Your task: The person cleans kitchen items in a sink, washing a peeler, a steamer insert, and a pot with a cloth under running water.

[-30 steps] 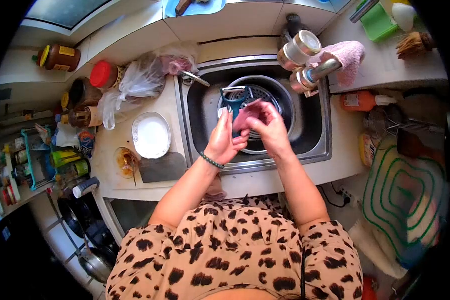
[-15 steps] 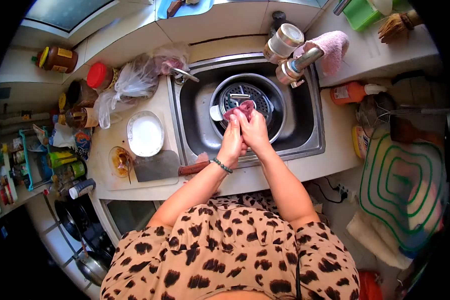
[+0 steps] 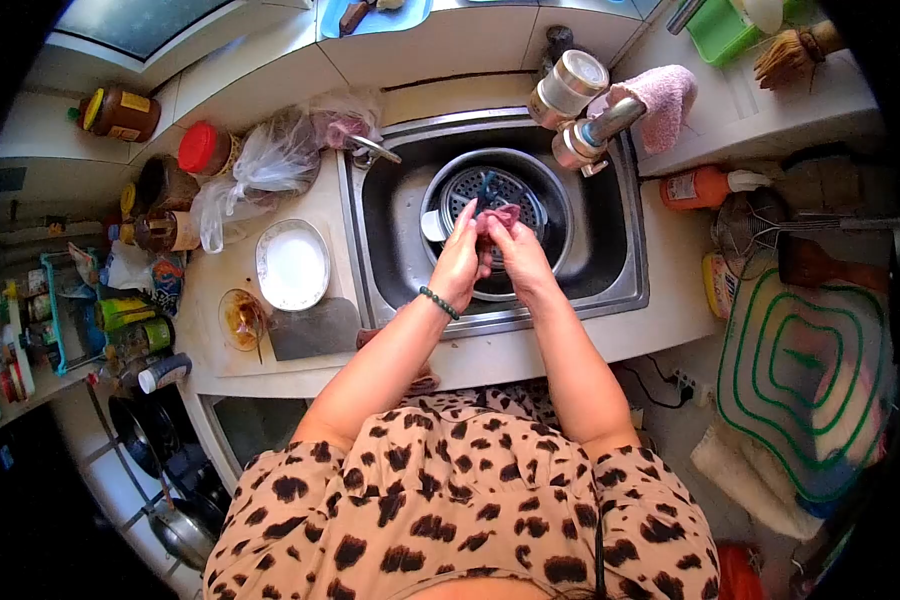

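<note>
A crumpled pinkish-purple cloth (image 3: pixel 500 215) is gripped between my hands above the sink. My left hand (image 3: pixel 456 268), with a green bead bracelet at the wrist, presses against it from the left with several fingers stretched forward. From the other side, my right hand (image 3: pixel 523 264) has its fingers curled round the cloth. Below them a round metal pot (image 3: pixel 562 205) stands in the steel sink (image 3: pixel 610 270). Inside the pot lies a perforated metal steamer insert (image 3: pixel 462 187), partly hidden by my hands. A white piece (image 3: pixel 431 226) shows at the pot's left side.
The faucet (image 3: pixel 610 122), with a pink towel (image 3: pixel 665 100) over it, overhangs the sink's back right. On the left counter are a white dish (image 3: pixel 293 265), a glass bowl (image 3: pixel 241 318) and a cleaver (image 3: pixel 315 330). An orange spray bottle (image 3: pixel 697 187) lies to the right.
My hands have moved slightly apart and turned, and the cloth has shifted a little to the right between them. The view has shifted slightly. More of the cleaver's handle is covered by my left forearm.
</note>
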The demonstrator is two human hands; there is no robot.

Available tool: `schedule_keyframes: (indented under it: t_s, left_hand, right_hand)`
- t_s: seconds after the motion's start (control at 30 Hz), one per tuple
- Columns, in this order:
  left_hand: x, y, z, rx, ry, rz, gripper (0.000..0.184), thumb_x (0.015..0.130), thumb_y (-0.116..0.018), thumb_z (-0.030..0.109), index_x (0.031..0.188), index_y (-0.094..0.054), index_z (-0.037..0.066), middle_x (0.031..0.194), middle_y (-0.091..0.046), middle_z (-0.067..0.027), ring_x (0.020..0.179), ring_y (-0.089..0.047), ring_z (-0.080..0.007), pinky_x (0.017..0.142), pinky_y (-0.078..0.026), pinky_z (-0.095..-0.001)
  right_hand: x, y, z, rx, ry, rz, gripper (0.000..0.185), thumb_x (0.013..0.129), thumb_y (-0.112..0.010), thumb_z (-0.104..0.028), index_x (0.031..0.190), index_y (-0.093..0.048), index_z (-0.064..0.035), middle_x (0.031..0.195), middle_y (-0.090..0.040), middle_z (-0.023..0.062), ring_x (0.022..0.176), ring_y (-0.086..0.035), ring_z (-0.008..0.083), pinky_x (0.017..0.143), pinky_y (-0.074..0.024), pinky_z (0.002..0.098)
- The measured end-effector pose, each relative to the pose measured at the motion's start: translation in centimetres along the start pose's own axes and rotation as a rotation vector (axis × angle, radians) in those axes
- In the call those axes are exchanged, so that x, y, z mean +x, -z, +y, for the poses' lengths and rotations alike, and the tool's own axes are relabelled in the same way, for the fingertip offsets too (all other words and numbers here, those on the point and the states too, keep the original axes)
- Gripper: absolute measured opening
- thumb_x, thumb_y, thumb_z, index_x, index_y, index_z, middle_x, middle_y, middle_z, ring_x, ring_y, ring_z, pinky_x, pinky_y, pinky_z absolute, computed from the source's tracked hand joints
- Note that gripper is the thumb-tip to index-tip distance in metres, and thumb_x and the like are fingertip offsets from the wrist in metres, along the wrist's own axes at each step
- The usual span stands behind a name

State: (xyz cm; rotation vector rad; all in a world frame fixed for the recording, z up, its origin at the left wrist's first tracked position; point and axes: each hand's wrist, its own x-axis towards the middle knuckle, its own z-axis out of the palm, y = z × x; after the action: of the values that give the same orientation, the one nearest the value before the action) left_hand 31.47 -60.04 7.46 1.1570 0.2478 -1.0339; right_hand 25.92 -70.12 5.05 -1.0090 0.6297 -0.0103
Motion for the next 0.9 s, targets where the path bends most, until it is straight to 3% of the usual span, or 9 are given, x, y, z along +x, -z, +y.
schedule_keyframes:
  t_s: [0.1, 0.13, 0.23, 0.4, 0.53, 0.6, 0.73, 0.77, 0.9]
  left_hand:
    - [4.0, 2.4, -1.8, 0.054, -0.086, -0.040, 0.040, 0.098, -0.044, 0.032, 0.129, -0.047, 0.006, 0.098, -0.057, -0.0019, 0.088, -0.050, -0.0102, 0.076, -0.043, -0.0295]
    - [4.4, 2.6, -1.4, 0.021, -0.126, 0.001, 0.030, 0.096, -0.045, 0.035, 0.104, -0.064, 0.014, 0.092, -0.064, 0.0033, 0.090, -0.055, -0.0076, 0.077, -0.042, -0.0241]
    - [2.8, -0.2, 1.5, 0.170, -0.246, -0.048, 0.021, 0.097, -0.051, 0.026, 0.099, -0.064, 0.010, 0.090, -0.066, -0.0004, 0.081, -0.059, -0.0098, 0.073, -0.046, -0.0259]
    - [3.6, -0.1, 1.3, -0.038, -0.298, -0.020, 0.026, 0.099, -0.048, 0.026, 0.103, -0.062, 0.005, 0.099, -0.067, -0.0073, 0.082, -0.063, -0.0147, 0.072, -0.052, -0.0296]
    - [2.4, -0.7, -0.2, -0.127, -0.242, 0.010, 0.028, 0.099, -0.047, 0.027, 0.106, -0.061, 0.004, 0.103, -0.067, -0.0081, 0.089, -0.063, -0.0148, 0.080, -0.050, -0.0289]
    - [1.9, -1.3, -0.9, -0.112, -0.247, 0.088, 0.029, 0.099, -0.048, 0.028, 0.108, -0.061, 0.003, 0.098, -0.067, -0.0068, 0.086, -0.063, -0.0146, 0.078, -0.050, -0.0284]
    - [3.6, 1.3, -1.7, -0.119, -0.141, 0.003, 0.033, 0.098, -0.049, 0.031, 0.112, -0.059, 0.003, 0.098, -0.066, -0.0045, 0.084, -0.063, -0.0160, 0.075, -0.051, -0.0308]
    - [2.6, 0.4, 0.0, -0.179, -0.114, -0.006, 0.044, 0.099, -0.042, 0.038, 0.119, -0.055, 0.001, 0.107, -0.064, -0.0070, 0.093, -0.062, -0.0207, 0.082, -0.050, -0.0360]
    - [5.3, 2.9, 0.7, -0.286, 0.146, -0.311, 0.061, 0.100, -0.026, 0.049, 0.126, -0.051, -0.001, 0.117, -0.061, -0.0130, 0.112, -0.055, -0.0274, 0.097, -0.044, -0.0456]
  right_hand:
    - [1.3, 0.3, 0.3, -0.045, 0.182, 0.055, 0.015, 0.094, -0.057, -0.017, 0.100, -0.062, -0.0045, 0.089, -0.063, 0.0009, 0.076, -0.058, 0.0083, 0.068, -0.0479, 0.0261]
    - [1.6, 0.7, 0.3, -0.142, 0.177, 0.022, 0.019, 0.092, -0.058, -0.014, 0.107, -0.058, -0.0029, 0.097, -0.064, 0.0063, 0.086, -0.061, 0.0132, 0.075, -0.0490, 0.0283]
    - [0.1, -1.6, -1.4, -0.524, 0.401, 0.132, 0.024, 0.090, -0.054, -0.007, 0.112, -0.052, 0.0006, 0.098, -0.064, 0.0108, 0.090, -0.062, 0.0191, 0.081, -0.0487, 0.0318]
    - [-0.5, -1.3, -0.7, -0.528, 0.455, 0.003, 0.024, 0.085, -0.047, 0.002, 0.109, -0.047, 0.0014, 0.090, -0.062, 0.0140, 0.088, -0.063, 0.0209, 0.077, -0.0491, 0.0342]
    - [-0.3, -1.2, -0.4, -0.620, 0.505, 0.243, 0.013, 0.088, -0.053, -0.009, 0.089, -0.060, 0.0017, 0.074, -0.065, 0.0166, 0.070, -0.066, 0.0310, 0.065, -0.0512, 0.0386]
    - [0.5, -0.8, 0.2, -0.613, 0.517, 0.347, 0.032, 0.091, -0.056, -0.024, 0.073, -0.066, 0.0004, 0.060, -0.064, 0.0136, 0.058, -0.065, 0.0286, 0.056, -0.0500, 0.0384]
    - [0.9, 0.2, 0.9, -0.303, 0.156, 0.142, 0.020, 0.090, -0.053, -0.015, 0.085, -0.065, -0.0005, 0.071, -0.067, 0.0084, 0.064, -0.064, 0.0166, 0.057, -0.0507, 0.0319]
    - [0.6, 0.1, 1.4, -0.387, 0.408, 0.066, 0.019, 0.086, -0.050, -0.005, 0.103, -0.059, -0.0008, 0.085, -0.065, 0.0078, 0.077, -0.062, 0.0135, 0.058, -0.0518, 0.0292]
    - [-1.9, -0.3, 0.0, -0.182, 0.166, -0.044, 0.029, 0.084, -0.046, 0.006, 0.111, -0.053, -0.0022, 0.098, -0.059, 0.0059, 0.083, -0.058, 0.0108, 0.072, -0.0519, 0.0289]
